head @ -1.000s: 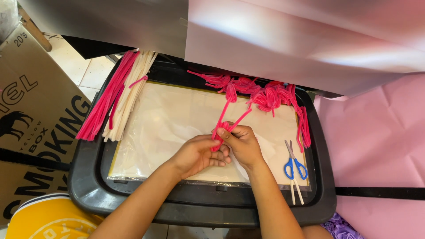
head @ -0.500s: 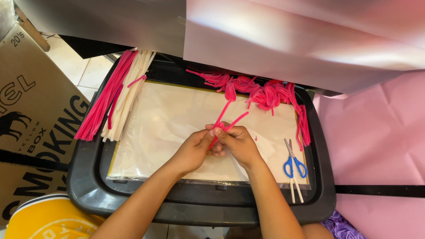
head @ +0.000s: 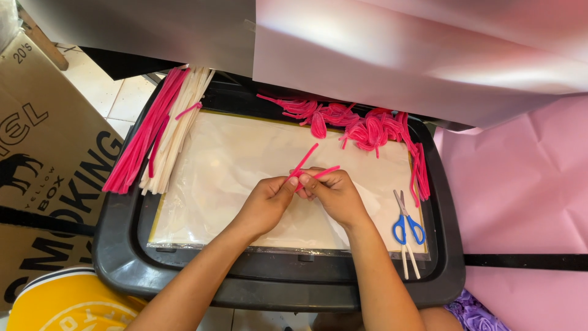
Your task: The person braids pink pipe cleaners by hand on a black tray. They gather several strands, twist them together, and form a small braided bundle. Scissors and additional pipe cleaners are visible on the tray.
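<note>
Hands met over the middle of a black tray point(head: 122, 257) in the head view, the only view there was. The left hand point(head: 264, 205) and the right hand point(head: 331, 193) touched at the fingertips, and both were pinched shut on a pink pipe cleaner point(head: 306, 162) held between them. Two ends of that pipe cleaner stuck out above the fingers, one slanting up toward the far edge of the tray, the other pointing off to the right. How it was bent inside the grip could not be made out. Under the hands lay a pale plastic sheet point(head: 208, 178) that covered most of the tray's floor. Along the left edge of the tray sat a bundle of straight pink pipe cleaners point(head: 144, 138), and just beside it a bundle of white ones point(head: 174, 132), both running from the far left corner toward the near side. Against the far edge lay a heap of bent pink pieces point(head: 361, 125), trailing down the right edge. Scissors with blue handles point(head: 407, 230) rested near the right edge, well apart from the hands, blades pointing away from the person. A cardboard box point(head: 43, 171) stood left of the tray, and pink paper point(head: 520, 184) lay to the right.
</note>
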